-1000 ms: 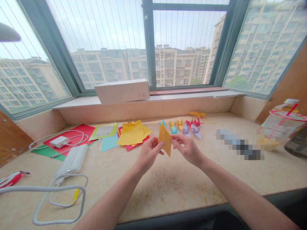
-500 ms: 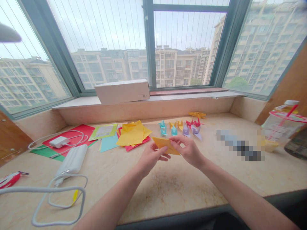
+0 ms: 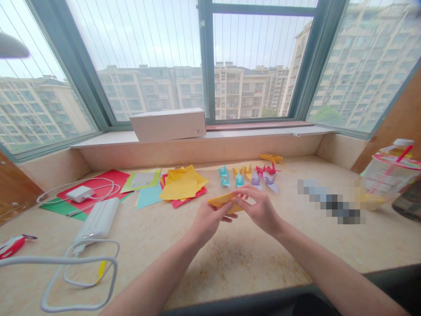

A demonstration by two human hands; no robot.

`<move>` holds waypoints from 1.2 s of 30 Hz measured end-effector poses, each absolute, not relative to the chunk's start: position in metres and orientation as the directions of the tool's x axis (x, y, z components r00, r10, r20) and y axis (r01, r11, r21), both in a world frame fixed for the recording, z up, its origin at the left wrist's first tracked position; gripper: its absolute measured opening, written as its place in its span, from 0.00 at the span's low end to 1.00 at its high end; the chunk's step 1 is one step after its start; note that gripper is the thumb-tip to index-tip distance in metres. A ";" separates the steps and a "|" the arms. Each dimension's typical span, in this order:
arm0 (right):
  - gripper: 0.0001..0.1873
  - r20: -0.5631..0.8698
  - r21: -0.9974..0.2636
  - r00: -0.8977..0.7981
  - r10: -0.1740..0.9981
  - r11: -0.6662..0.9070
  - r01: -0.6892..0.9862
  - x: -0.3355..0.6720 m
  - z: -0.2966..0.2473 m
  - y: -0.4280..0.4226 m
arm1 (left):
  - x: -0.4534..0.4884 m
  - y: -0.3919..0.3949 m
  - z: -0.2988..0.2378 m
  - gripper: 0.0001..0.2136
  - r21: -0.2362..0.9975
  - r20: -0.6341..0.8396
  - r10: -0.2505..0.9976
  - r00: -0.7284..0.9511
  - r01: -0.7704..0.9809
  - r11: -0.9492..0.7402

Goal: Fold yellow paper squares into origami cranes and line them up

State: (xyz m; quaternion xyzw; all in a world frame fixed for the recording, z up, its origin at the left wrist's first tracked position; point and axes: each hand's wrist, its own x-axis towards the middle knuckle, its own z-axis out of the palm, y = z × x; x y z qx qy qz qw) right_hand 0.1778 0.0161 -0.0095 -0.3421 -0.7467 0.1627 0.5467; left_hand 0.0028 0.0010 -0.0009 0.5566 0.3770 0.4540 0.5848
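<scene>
Head view: a folded yellow paper [image 3: 219, 200], upright w/ its point up 1 sec. ago, is now tipped down nearly flat btwn the hands, above the counter [image 3: 230, 276]. Half a sec. ago it was already turned crosswise; since then the R thumb has come in over its near face, approx. mid-length, & the hands sit a bit closer tog. Small folded figures [image 3: 240, 180] behind, one partly hidden in the earliest shot, now show clear of it.

Long axis runs L to R across the view, R end slightly lower; the narrow tip at L points twd. the stack of yellow sheets [image 3: 179, 186]. The R end is partly covered by fingers, so its exact shape is hard to tell.

L hand [image 3: 208, 218]: closed on the paper, thumb along the near side, fingers curled beneath. R hand [image 3: 260, 210]: thumb & forefinger pinching it nr. the middle & far edge, other fingers loosely bent. White power bank [image 3: 101, 217] lies well apart, at L on the same counter.
</scene>
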 end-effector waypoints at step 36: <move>0.05 0.760 -0.540 -0.142 0.634 0.738 0.405 0.175 -0.013 0.015 | 0.004 -0.003 0.000 0.18 0.992 0.038 0.971 0.238 -0.124 -0.009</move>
